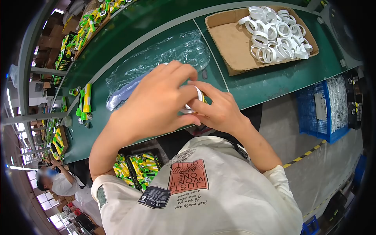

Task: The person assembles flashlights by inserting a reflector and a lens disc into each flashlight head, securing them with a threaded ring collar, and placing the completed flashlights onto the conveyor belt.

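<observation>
A white ring sits between my two hands above the green table, mostly covered by fingers. My left hand curls round its left side, with the thumb below. My right hand grips its right side with bent fingers. A trace of yellow shows beside the ring, too small to make out. Under and behind my left hand lie clear plastic film and a bluish stack of clear round pieces.
A cardboard tray of white rings stands back right. Yellow and green parts lie at the left, with more in black crates below. A blue crate is at the right. Another person sits lower left.
</observation>
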Available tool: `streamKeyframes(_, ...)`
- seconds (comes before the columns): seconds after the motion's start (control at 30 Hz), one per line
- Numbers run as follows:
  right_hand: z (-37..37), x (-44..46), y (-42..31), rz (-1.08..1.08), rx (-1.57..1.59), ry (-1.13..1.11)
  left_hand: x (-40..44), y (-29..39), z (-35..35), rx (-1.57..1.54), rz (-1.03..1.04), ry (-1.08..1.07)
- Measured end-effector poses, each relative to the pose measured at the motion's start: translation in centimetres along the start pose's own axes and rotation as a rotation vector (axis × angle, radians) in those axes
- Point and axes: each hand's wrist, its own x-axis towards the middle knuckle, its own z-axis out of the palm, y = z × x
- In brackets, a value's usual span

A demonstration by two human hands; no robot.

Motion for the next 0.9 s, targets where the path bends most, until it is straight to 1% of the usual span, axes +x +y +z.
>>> streamKeyframes(0.1, 0.47, -0.09, -0.06, 0.024, 0.005, 0.009, -0.09, 0.28, -0.67, -0.064, -0.258, -0.19)
streamKeyframes(0.3, 0.06, -0.32, 0.05, 0.054, 0.024, -0.061, 0.5, 0.31, -0.55, -0.032, -0.17, -0.242)
streamKeyframes(0.4, -0.13, -0.36, 0.12, 0.068, 0.033, -0.09, 0.65, 0.4, -0.03, -0.037, -0.133, -0.202)
streamKeyframes(0.5, 0.11, -0.5, 0.24, 0.061, 0.053, -0.06, 0.53, 0.14, -0.14, -0.087, -0.098, -0.218)
streamKeyframes(0.6, 0.23, -0.43, 0.2, 0.059, 0.059, -0.043, 0.67, 0.16, -0.55, -0.112, -0.122, -0.249)
streamKeyframes(0.7, 0.13, -0.4, 0.19, 0.058, 0.063, -0.053, 0.49, -0.01, -0.21, -0.102, -0.079, -0.206)
streamKeyframes(0.8, 0.24, -0.56, 0.46, 0.03, 0.073, -0.044, 0.39, -0.21, -0.09, -0.122, -0.088, -0.233)
streamKeyframes(0.9, 0.47, -0.51, 0.44, 0.026, 0.075, 0.008, 0.11, -0.59, 0.33, -0.125, -0.052, -0.233)
